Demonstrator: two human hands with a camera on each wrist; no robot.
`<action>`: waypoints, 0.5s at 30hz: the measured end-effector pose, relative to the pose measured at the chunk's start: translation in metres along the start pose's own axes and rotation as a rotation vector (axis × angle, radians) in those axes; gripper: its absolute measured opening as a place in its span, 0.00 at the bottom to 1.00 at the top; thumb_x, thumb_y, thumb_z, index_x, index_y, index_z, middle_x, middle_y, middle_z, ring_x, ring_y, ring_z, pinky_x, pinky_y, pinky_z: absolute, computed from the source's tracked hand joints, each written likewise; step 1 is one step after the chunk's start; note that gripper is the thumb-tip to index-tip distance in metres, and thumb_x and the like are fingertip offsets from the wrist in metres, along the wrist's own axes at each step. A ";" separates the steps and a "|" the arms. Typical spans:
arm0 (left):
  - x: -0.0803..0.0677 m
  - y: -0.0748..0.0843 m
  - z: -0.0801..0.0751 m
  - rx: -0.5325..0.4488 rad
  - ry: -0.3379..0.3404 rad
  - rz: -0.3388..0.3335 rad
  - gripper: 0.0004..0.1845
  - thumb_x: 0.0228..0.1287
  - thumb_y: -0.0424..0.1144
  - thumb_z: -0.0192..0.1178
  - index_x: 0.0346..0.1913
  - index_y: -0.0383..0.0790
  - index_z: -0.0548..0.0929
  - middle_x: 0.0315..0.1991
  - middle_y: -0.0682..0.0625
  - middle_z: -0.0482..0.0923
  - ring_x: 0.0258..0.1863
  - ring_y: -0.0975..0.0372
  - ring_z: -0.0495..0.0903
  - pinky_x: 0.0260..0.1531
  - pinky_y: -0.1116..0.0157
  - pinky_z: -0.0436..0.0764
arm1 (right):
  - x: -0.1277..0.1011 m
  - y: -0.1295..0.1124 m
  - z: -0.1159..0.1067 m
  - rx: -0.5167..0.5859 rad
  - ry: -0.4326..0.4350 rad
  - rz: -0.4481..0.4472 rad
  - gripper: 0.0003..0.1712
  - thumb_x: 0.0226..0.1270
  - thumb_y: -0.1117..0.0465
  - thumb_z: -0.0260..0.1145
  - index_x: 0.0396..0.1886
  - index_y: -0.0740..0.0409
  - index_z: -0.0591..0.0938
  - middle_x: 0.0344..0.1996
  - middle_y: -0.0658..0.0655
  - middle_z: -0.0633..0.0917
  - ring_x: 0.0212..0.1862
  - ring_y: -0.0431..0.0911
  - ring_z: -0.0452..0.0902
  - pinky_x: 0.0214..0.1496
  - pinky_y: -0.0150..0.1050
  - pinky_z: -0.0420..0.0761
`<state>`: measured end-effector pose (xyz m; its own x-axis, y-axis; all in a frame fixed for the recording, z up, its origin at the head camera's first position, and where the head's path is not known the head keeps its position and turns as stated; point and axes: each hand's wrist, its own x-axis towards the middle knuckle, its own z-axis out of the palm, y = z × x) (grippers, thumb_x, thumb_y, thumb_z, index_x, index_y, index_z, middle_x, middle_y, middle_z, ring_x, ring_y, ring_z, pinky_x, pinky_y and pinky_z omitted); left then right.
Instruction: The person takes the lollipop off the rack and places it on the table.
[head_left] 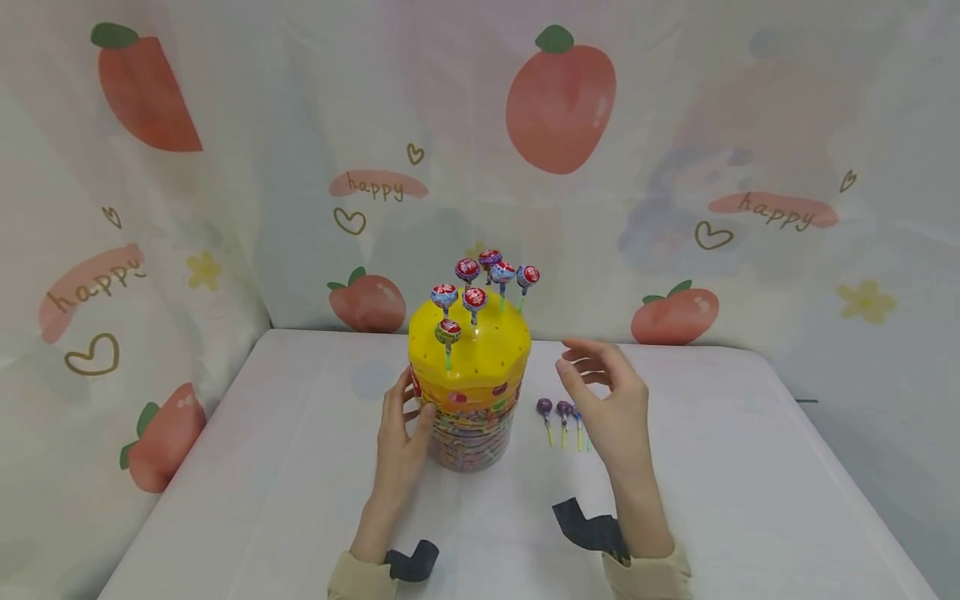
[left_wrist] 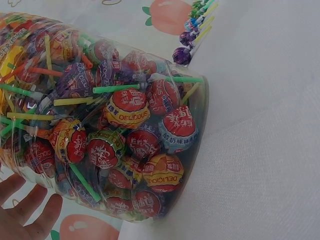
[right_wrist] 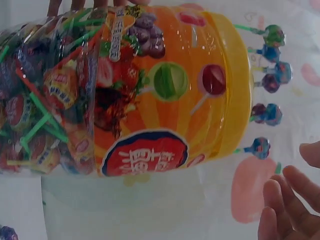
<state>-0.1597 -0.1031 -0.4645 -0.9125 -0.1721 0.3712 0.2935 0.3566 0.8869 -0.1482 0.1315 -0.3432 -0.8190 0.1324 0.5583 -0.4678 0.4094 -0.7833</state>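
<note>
A clear plastic jar full of wrapped lollipops stands upright on the table, its orange label printed with fruit. Several lollipops stick up by their stems from small holes in its yellow lid. My left hand holds the jar's left side, thumb at the front and fingers round behind. To the jar's right, my right hand hovers with bent, parted fingers and nothing between them. Loose lollipops lie in a row on the table beside it, partly hidden by that hand.
White cloth covers the table. A patterned curtain hangs behind it and on both sides. Dark straps stick out at both wrists, by the beige sleeves.
</note>
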 end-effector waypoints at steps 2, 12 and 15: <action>0.000 0.000 0.000 0.003 0.000 -0.001 0.33 0.69 0.46 0.55 0.74 0.51 0.56 0.66 0.46 0.65 0.63 0.53 0.69 0.58 0.50 0.77 | 0.002 -0.006 0.005 0.017 -0.008 -0.026 0.17 0.60 0.68 0.67 0.50 0.62 0.82 0.40 0.61 0.84 0.41 0.34 0.75 0.45 0.23 0.76; 0.000 0.001 0.000 0.014 -0.003 -0.007 0.33 0.70 0.47 0.55 0.74 0.51 0.56 0.67 0.47 0.65 0.63 0.53 0.69 0.58 0.51 0.77 | 0.016 -0.031 0.030 0.074 -0.054 -0.123 0.19 0.61 0.67 0.68 0.53 0.62 0.80 0.47 0.59 0.83 0.47 0.48 0.78 0.52 0.30 0.77; 0.000 0.001 0.000 0.020 0.000 -0.007 0.33 0.70 0.46 0.55 0.74 0.51 0.56 0.67 0.47 0.65 0.63 0.53 0.69 0.58 0.51 0.77 | 0.021 -0.035 0.038 0.099 -0.073 -0.139 0.20 0.61 0.66 0.68 0.54 0.62 0.79 0.49 0.58 0.83 0.49 0.47 0.78 0.54 0.33 0.77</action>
<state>-0.1590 -0.1031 -0.4639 -0.9145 -0.1741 0.3651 0.2816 0.3738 0.8837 -0.1618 0.0854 -0.3143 -0.7644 0.0135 0.6446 -0.6057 0.3275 -0.7251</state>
